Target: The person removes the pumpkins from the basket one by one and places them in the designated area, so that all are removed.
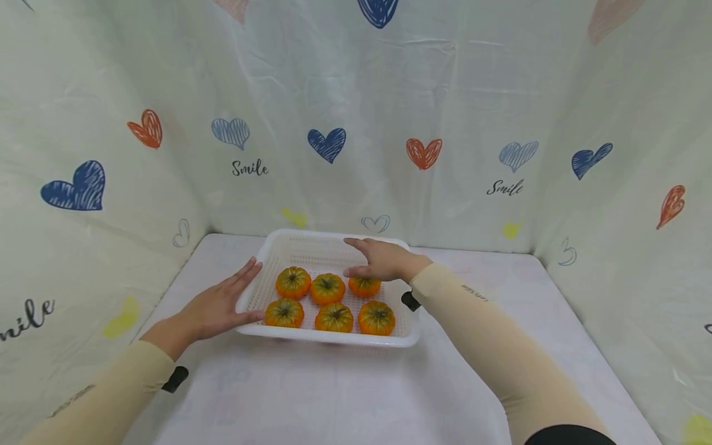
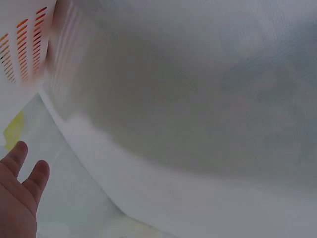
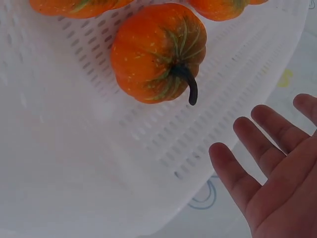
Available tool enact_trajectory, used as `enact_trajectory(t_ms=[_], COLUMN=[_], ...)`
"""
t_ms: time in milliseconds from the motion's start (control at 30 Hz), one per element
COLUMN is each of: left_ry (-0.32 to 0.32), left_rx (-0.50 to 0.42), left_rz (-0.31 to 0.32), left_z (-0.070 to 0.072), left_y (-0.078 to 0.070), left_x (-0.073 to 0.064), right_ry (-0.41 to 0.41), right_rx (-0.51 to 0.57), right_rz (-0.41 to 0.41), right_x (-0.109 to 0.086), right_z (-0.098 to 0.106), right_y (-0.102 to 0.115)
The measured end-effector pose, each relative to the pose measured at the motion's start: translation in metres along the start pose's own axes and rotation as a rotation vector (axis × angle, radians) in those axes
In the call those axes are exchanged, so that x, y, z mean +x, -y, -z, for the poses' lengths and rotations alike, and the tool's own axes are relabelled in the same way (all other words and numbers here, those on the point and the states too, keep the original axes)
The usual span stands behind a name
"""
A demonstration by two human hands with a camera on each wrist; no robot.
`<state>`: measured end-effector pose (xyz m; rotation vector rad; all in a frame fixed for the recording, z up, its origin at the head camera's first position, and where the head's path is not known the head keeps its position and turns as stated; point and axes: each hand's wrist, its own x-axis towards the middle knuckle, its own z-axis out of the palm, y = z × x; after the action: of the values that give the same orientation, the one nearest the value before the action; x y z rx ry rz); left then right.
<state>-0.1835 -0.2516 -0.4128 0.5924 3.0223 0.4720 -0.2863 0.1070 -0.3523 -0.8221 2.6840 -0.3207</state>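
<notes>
Six pumpkins [image 1: 327, 289] in the basket [image 1: 328, 337] (merely orange through slots [image 2: 36, 48] at left wrist), both hands [image 1: 214, 307] [image 1: 385, 260] spread, gripping nothing

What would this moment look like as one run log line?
white basket: on table | orange pumpkins: six, inside | left hand: outstretched, at left rim | right hand: outstretched, over right half
</notes>
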Motion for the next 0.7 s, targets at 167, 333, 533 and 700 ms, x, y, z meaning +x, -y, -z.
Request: enact_trajectory(t_ms=[167,333,533,700], left_ry=[0.002,0.002,0.003,0.007], left_rx=[0.033,0.069,0.062,0.046], left_rz=[-0.007,-0.041,-0.042,-0.032], left_z=[0.003,0.005,0.003,0.001], left_y=[-0.001,0.001,0.004,0.004], left_x=[-0.001,-0.003,-0.004,-0.002], right_ry=[0.0,0.007,0.02,0.043], right_rx=[0.015,0.006,0.034,0.086], right_rz=[0.002,0.015,0.033,0.053], right_x=[0.003,0.007,0.014,0.019], right_z=[-0.006,-0.011,-0.013,-0.015], right_y=[0.003,0.005,0.007,0.009])
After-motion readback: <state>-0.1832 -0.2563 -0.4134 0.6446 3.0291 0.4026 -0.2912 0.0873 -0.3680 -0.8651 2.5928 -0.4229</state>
